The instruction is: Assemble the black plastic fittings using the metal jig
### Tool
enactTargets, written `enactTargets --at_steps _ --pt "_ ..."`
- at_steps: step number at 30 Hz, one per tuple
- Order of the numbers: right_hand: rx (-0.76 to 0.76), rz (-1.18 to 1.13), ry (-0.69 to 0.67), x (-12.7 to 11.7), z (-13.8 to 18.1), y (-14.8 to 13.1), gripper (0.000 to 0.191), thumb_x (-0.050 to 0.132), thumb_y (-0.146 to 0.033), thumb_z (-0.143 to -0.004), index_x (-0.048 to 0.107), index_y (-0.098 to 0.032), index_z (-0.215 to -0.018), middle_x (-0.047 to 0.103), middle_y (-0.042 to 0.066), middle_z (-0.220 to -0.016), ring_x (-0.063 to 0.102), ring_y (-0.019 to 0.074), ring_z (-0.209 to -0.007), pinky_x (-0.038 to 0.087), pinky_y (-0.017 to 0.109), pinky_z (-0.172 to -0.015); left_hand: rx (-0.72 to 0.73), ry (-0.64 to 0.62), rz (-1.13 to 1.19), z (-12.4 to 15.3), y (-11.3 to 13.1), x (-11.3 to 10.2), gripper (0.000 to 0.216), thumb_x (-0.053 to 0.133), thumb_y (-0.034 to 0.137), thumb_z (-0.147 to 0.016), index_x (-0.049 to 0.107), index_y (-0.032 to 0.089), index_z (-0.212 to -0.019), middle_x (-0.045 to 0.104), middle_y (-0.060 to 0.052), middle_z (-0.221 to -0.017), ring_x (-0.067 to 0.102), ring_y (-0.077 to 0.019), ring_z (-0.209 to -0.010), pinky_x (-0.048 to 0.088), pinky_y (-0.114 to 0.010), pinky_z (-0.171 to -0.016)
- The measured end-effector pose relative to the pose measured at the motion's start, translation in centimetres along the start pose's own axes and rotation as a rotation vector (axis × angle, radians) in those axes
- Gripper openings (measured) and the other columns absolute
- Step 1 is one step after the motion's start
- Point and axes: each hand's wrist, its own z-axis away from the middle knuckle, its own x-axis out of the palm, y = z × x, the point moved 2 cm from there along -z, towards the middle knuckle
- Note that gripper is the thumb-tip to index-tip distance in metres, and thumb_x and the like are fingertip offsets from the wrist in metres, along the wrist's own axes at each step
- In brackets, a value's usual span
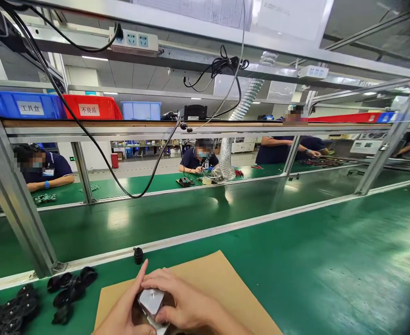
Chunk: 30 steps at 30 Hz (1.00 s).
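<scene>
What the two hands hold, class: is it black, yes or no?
No, the metal block between the left hand and right hand is silver-grey.

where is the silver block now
In the head view, the silver block is low, left of centre, between the left hand and right hand, over the cardboard.

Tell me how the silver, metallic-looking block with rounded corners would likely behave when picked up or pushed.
The silver block would probably feel stiff, since its upper face looks flat between the left hand and right hand. That flat face suggests sliding rather than rolling. Its smooth sheen may make it slightly slippery.
</scene>
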Motion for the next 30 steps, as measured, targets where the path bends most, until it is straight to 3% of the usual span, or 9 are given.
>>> enactTargets --at_steps 4,8,10,14,17,21,25,30 --pt "0.122 0.224 0.051 1.1 -0.5 -1.2 0.068 0.075 -0.014 -0.071 0.061 -0.033 -0.136 0.067 0.003 -0.132 0.054 0.0286 -0.117 0.037 0.049 -0.108 -0.04 0.115 -0.014 -0.1 0.5 0.9 0.147 0.098 0.026 -0.064 -0.001 0.035 -0.171 0.057 -0.007 -0.157 0.059 -0.035 -0.136 0.04 -0.045 -0.125" --pt "0.258 0.382 0.308 3.1 -1.0 -1.7 0.054 0.07 -0.014 -0.068 0.06 -0.026 -0.12 0.065 0.006 -0.122 0.05 0.0294 -0.107 0.038 0.047 -0.094 -0.095 0.351 -0.167 -0.3 0.4 2.0 0.124 0.073 0.014 -0.077 -0.005 0.036 -0.171 0.067 -0.005 -0.14 0.069 -0.0259 -0.11 0.052 -0.04 -0.109" --pt "0.287 0.441 0.367 3.8 -1.0 -1.8 0.047 0.072 -0.019 -0.073 0.06 -0.024 -0.118 0.063 0.008 -0.119 0.051 0.0306 -0.107 0.038 0.047 -0.094 -0.099 0.382 -0.196 -0.4 0.3 2.1 0.118 0.067 0.014 -0.08 -0.004 0.037 -0.171 0.068 -0.004 -0.134 0.07 -0.0231 -0.101 0.054 -0.038 -0.103" --pt "0.249 0.441 0.223 2.6 -0.2 -2.1 0.051 0.077 -0.031 -0.082 0.063 -0.028 -0.13 0.063 0.007 -0.118 0.057 0.0289 -0.105 0.044 0.043 -0.092 -0.01 0.252 -0.121 0.0 0.6 1.2 0.127 0.082 0.026 -0.082 -0.008 0.038 -0.17 0.067 -0.004 -0.135 0.069 -0.0238 -0.104 0.053 -0.037 -0.105" --pt "0.131 0.255 0.094 0.4 0.6 -2.0 0.062 0.083 -0.029 -0.079 0.063 -0.034 -0.138 0.068 0.003 -0.116 0.063 0.0248 -0.103 0.047 0.036 -0.091 -0.016 0.119 -0.061 0.4 0.9 0.4 0.149 0.097 0.034 -0.072 -0.016 0.037 -0.168 0.068 -0.006 -0.134 0.068 -0.0267 -0.104 0.053 -0.041 -0.105" --pt "0.023 0.035 0.063 -0.8 0.5 -1.2 0.073 0.091 -0.03 -0.073 0.065 -0.032 -0.141 0.074 0.003 -0.121 0.065 0.0248 -0.111 0.048 0.037 -0.1 -0.025 -0.023 -0.01 0.5 1.3 0.1 0.162 0.105 0.04 -0.063 -0.019 0.033 -0.168 0.07 -0.008 -0.132 0.067 -0.0305 -0.111 0.049 -0.047 -0.11" --pt "-0.029 -0.075 -0.052 0.1 -0.2 -1.1 0.073 0.084 -0.025 -0.078 0.061 -0.03 -0.147 0.065 0.007 -0.146 0.055 0.0277 -0.138 0.041 0.044 -0.117 -0.054 -0.063 0.013 0.2 1.5 -0.1 0.165 0.106 0.041 -0.06 -0.018 0.03 -0.168 0.07 -0.01 -0.133 0.069 -0.031 -0.113 0.051 -0.045 -0.108" --pt "0.084 0.056 -0.05 0.6 0.0 -2.0 0.063 0.075 -0.013 -0.075 0.063 -0.033 -0.134 0.069 0.004 -0.137 0.059 0.0273 -0.131 0.026 0.053 -0.125 -0.072 -0.032 0.12 0.1 1.5 0.8 0.163 0.104 0.029 -0.063 -0.022 0.029 -0.167 0.075 -0.008 -0.118 0.075 -0.026 -0.092 0.061 -0.037 -0.086"
